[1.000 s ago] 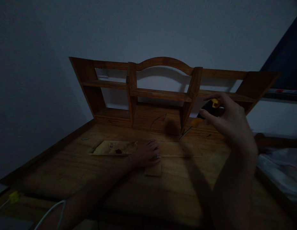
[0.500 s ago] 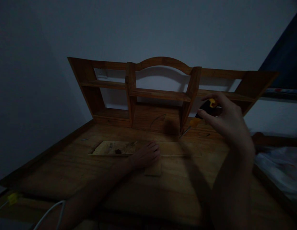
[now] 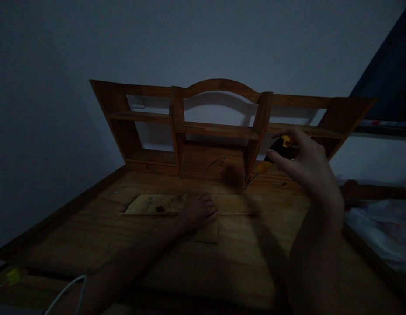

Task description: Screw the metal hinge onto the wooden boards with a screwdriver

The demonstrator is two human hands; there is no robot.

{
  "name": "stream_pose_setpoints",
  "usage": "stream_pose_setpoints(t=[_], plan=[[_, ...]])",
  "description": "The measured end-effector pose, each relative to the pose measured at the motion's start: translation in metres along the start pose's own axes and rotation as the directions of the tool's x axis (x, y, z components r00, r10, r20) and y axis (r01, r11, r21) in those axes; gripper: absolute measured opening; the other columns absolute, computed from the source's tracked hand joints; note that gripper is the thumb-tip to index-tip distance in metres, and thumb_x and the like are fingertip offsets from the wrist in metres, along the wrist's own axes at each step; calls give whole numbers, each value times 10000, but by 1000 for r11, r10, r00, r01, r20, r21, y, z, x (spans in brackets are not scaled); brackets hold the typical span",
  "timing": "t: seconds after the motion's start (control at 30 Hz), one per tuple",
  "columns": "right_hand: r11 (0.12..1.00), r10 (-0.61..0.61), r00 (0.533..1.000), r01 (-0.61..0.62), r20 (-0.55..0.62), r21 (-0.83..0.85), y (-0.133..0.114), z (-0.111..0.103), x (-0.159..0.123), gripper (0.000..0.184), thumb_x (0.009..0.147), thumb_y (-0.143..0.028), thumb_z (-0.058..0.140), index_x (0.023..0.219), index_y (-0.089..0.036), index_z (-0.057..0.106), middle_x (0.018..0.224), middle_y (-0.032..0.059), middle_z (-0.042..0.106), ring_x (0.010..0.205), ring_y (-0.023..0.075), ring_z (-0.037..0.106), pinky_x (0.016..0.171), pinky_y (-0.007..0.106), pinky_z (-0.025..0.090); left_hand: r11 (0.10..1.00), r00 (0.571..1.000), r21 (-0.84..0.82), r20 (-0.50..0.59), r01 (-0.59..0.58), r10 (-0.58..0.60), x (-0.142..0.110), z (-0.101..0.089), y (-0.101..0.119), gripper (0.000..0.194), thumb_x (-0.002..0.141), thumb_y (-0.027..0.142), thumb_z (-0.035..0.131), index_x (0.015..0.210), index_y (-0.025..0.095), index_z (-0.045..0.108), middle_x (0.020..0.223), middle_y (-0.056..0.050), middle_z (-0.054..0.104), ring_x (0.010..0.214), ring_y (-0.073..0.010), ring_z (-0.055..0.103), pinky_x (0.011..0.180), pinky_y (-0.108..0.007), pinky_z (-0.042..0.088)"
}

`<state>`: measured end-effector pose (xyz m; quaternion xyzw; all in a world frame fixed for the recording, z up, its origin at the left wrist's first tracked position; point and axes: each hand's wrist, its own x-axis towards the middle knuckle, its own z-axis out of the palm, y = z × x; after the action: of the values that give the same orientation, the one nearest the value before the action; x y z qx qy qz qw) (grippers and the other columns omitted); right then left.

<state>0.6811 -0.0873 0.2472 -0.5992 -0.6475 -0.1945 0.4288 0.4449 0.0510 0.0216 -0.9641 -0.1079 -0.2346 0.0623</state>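
Observation:
My right hand [image 3: 306,159] is raised over the right side of the desk, its thumb and fingers pinching the black and yellow handle of a screwdriver [image 3: 274,151]. The screwdriver is tilted, its thin shaft pointing down and left. Lower and to the left, my left hand [image 3: 199,210] rests with bent fingers on a long thin wooden board [image 3: 242,204], gripping it against the desk. A shorter wood piece [image 3: 206,232] sticks out toward me from under that hand. The long board's left part is stained and its left end is ragged. My palm hides where the two pieces meet.
A wooden shelf unit [image 3: 216,127] stands along the back of the wooden desk [image 3: 150,253]. A small metal-looking piece [image 3: 113,192] lies at the left. A yellow object [image 3: 14,275] with a cord is at the lower left, and plastic bags [image 3: 376,227] are beyond the right edge.
The whole view has shifted slightly. My right hand stays raised with the screwdriver, and my left hand stays on the board; neither grip has visibly changed.

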Motion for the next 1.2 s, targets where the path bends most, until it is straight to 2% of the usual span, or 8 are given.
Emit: stream_pose_setpoints(t=[0.2, 0.53, 0.77, 0.93, 1.2], plan=[[1000, 4, 1000, -4, 3, -7, 3, 3, 1, 329, 781, -308, 641, 1103, -261, 593, 985, 31, 687, 811, 234, 647, 703, 348, 467, 999, 998, -17, 32, 48, -47, 3, -6, 3, 277, 993, 337, 438, 837, 190, 612, 830, -19, 621, 882, -179, 505, 973, -371, 380], [1000, -17, 1000, 17, 8, 8, 1, 6, 2, 307, 790, -317, 625, 1090, -256, 600, 973, 33, 683, 802, 237, 651, 693, 353, 480, 1000, 999, -13, 35, -5, 5, 2, -10, 5, 195, 952, 297, 429, 841, 189, 545, 875, -52, 569, 923, -209, 497, 1048, -445, 334], [1000, -10, 999, 9, 40, 25, -2, 7, 2, 309, 799, -315, 602, 1103, -260, 592, 952, 38, 679, 790, 232, 644, 642, 328, 464, 1000, 998, 3, 58, -13, 12, 5, -15, 8, 170, 940, 278, 434, 854, 186, 549, 900, -53, 572, 953, -205, 500, 1054, -424, 336], [1000, -21, 999, 21, 48, 5, -3, 9, 2, 316, 802, -313, 587, 1113, -260, 598, 899, 36, 674, 797, 241, 642, 640, 327, 454, 999, 998, -2, 54, -36, 36, 5, -10, 6, 182, 951, 262, 439, 854, 197, 578, 882, -45, 583, 946, -201, 515, 1062, -433, 337], [999, -32, 998, 31, 48, 20, -5, 7, 2, 333, 791, -304, 596, 1121, -255, 605, 936, 38, 679, 768, 229, 634, 654, 339, 458, 999, 1000, -44, -25, -6, 5, 3, -1, -2, 309, 990, 279, 420, 781, 188, 629, 786, -30, 614, 892, -179, 530, 940, -364, 421]])
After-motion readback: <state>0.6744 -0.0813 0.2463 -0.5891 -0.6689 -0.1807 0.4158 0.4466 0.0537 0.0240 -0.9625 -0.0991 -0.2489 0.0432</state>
